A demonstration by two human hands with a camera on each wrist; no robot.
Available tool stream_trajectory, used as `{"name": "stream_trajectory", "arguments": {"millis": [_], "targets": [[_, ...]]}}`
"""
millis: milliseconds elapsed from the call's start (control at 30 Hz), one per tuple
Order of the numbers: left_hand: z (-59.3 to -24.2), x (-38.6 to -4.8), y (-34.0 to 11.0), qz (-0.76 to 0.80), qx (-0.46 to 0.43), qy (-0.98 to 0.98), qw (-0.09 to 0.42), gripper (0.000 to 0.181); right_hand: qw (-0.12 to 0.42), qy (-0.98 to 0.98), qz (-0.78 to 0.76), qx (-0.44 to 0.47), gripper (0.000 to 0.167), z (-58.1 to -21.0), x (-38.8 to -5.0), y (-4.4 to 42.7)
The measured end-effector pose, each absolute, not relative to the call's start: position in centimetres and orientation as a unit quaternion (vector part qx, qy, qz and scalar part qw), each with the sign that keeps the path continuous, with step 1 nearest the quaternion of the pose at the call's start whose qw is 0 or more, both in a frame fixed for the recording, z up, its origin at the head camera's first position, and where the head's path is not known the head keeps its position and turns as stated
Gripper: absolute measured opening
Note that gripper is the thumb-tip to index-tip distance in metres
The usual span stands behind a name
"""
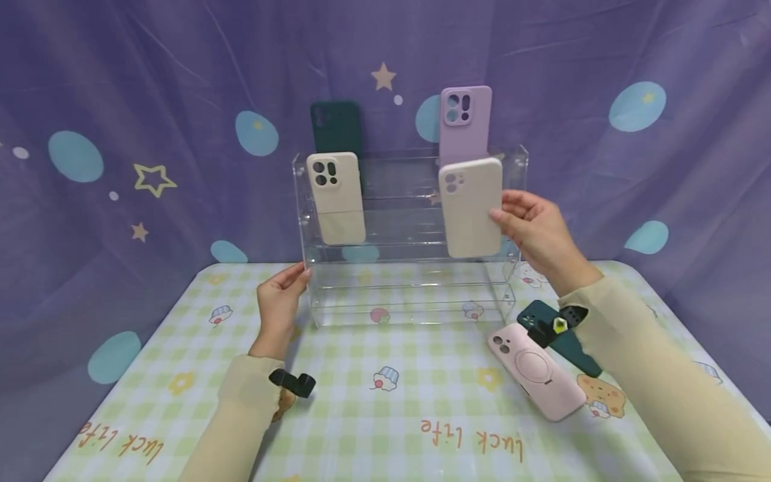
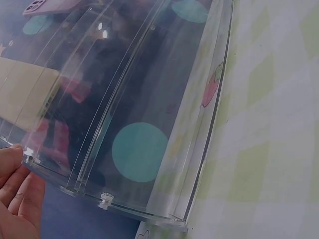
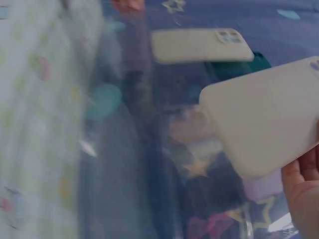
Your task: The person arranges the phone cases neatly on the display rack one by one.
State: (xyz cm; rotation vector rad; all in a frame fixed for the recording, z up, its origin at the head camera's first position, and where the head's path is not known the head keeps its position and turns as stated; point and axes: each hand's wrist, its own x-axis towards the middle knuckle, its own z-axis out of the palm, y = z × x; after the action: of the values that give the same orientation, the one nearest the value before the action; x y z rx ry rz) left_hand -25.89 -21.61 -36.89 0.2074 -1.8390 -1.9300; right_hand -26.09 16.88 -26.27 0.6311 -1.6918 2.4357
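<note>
Head camera view: the right hand (image 1: 538, 229) pinches an off-white phone case (image 1: 472, 217) by its edge, upright before a lilac case (image 1: 478, 137) on the clear tiered rack (image 1: 400, 227). The left hand (image 1: 280, 296) grips the rack's left side, thumb and fingers together on it. A pink case (image 1: 545, 385) lies on the desk (image 1: 337, 435).
</note>
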Motion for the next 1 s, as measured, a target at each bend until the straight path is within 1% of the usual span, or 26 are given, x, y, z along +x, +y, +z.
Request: {"name": "stream_trajectory", "arguments": {"millis": [100,267,400,567,733,933,1000], "targets": [[-37.2,-26.2,-21.7,-0.701,0.077,-0.669,0.236,0.033,0.089,-0.523,0.820,0.213,0.018,-24.6,-27.6,16.6],[-37.2,-26.4,-21.6,-0.703,0.072,-0.666,0.238,0.031,0.143,-0.533,0.816,0.173,0.018,-22.8,-29.8,15.8],[-36.3,-25.5,-21.2,-0.704,0.067,-0.667,0.235,0.029,0.172,-0.540,0.809,0.154,0.018,-22.1,-31.3,15.1],[-35.6,-24.6,-20.6,-0.687,0.070,-0.682,0.241,0.030,0.193,-0.554,0.797,0.146,0.018,-22.3,-32.6,14.4],[-35.4,-24.5,-20.4,-0.684,0.064,-0.684,0.245,0.029,0.201,-0.569,0.785,0.138,0.019,-23.4,-33.2,14.2],[-35.8,-24.8,-20.6,-0.687,0.067,-0.680,0.249,0.027,0.179,-0.589,0.779,0.117,0.034,-24.7,-33.5,14.0],[-36.3,-25.1,-20.9,-0.689,0.066,-0.677,0.251,0.028,0.178,-0.594,0.777,0.109,0.035,-25.0,-33.5,14.0]]}}
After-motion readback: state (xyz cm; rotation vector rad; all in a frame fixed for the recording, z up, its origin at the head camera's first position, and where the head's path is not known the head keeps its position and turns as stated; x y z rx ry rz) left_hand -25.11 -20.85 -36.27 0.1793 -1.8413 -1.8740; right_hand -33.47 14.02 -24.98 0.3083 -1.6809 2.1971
